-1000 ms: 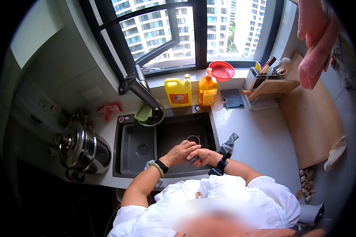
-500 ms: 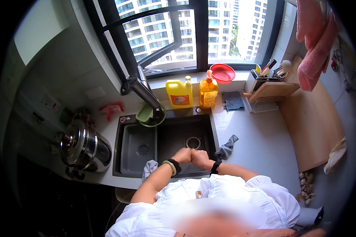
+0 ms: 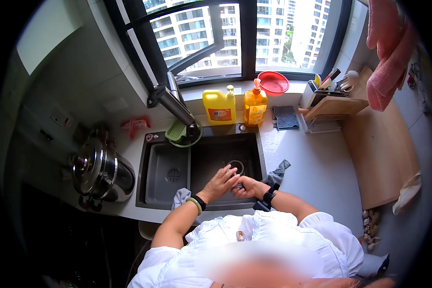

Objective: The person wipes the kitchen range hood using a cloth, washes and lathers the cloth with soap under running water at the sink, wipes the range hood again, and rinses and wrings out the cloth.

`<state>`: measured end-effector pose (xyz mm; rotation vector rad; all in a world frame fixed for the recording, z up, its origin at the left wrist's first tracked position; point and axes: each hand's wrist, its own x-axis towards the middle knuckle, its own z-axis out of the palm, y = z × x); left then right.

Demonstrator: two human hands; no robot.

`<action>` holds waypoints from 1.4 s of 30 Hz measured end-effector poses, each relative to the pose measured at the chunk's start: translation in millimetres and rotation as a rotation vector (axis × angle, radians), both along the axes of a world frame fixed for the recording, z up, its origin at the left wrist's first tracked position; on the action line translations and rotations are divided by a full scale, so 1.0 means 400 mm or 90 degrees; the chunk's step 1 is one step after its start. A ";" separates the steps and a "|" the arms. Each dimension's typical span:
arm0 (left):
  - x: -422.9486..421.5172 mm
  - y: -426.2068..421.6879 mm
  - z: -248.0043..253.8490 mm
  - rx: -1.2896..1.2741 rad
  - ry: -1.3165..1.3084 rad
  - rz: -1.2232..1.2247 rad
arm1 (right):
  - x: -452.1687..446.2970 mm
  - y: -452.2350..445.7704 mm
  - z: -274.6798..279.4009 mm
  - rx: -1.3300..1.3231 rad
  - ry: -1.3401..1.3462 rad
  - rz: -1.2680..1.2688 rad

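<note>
Over the front of the sink's right basin, my two hands are close together. My left hand has its fingers stretched out, palm down, with the fingertips near the drain. My right hand is closed, and a bit of dark grey material, which looks like a bunched cloth, pokes out of its fist. The fingers hide most of it. A crumpled grey cloth lies over the sink's right edge, and another grey cloth hangs over the front edge by my left wrist.
Behind the sink stand a yellow jug and an orange pump bottle. The black faucet reaches over a green basket. At left is a steel pot; at right, a knife rack and a large wooden board.
My hands were pressed together in fists; now my left hand has opened and slid a little left and forward. My right hand stays closed. The view has shifted slightly.
</note>
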<state>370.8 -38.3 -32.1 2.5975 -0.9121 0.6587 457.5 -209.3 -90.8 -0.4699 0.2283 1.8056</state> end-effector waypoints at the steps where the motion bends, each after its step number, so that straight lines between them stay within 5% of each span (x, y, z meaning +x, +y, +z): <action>1: 0.006 0.000 -0.014 -0.043 -0.015 -0.032 | -0.015 0.004 0.005 0.064 0.019 0.019; 5: 0.008 -0.007 0.034 -0.025 0.033 -0.035 | -0.026 0.006 0.047 0.167 -0.017 0.138; 12: 0.037 0.011 -0.026 0.171 0.135 0.017 | -0.031 0.028 0.034 0.003 -0.198 0.152; 15: 0.038 0.004 -0.066 0.201 0.230 0.085 | -0.019 0.037 0.008 -0.004 -0.360 0.161; 18: 0.032 -0.024 -0.087 0.209 0.370 0.186 | -0.074 0.048 0.051 -0.073 -1.148 0.048; 22: 0.018 -0.041 -0.096 0.134 0.556 0.264 | -0.096 0.042 0.038 -0.213 -1.261 0.132; 25: -0.003 -0.030 -0.184 -0.013 0.542 0.304 | -0.117 0.048 0.017 -0.321 -1.293 0.119; 28: -0.014 -0.040 -0.108 -0.135 0.534 0.329 | -0.118 0.042 0.024 -0.313 -1.345 -0.042; 31: -0.014 -0.027 -0.062 -0.114 0.258 0.185 | -0.024 0.035 -0.040 -0.238 -0.625 0.064; 32: -0.015 -0.023 -0.036 -0.079 0.141 0.116 | -0.024 0.018 0.047 -0.120 -0.365 0.017; 35: -0.010 -0.010 0.006 -0.038 0.060 0.027 | -0.006 0.014 -0.002 0.005 -0.141 0.024; 39: -0.009 -0.020 0.002 -0.109 0.163 -0.021 | -0.018 0.013 -0.014 0.030 -0.160 0.121; 42: -0.006 -0.031 -0.012 0.035 0.249 0.017 | -0.039 0.007 -0.021 -0.015 -0.320 0.135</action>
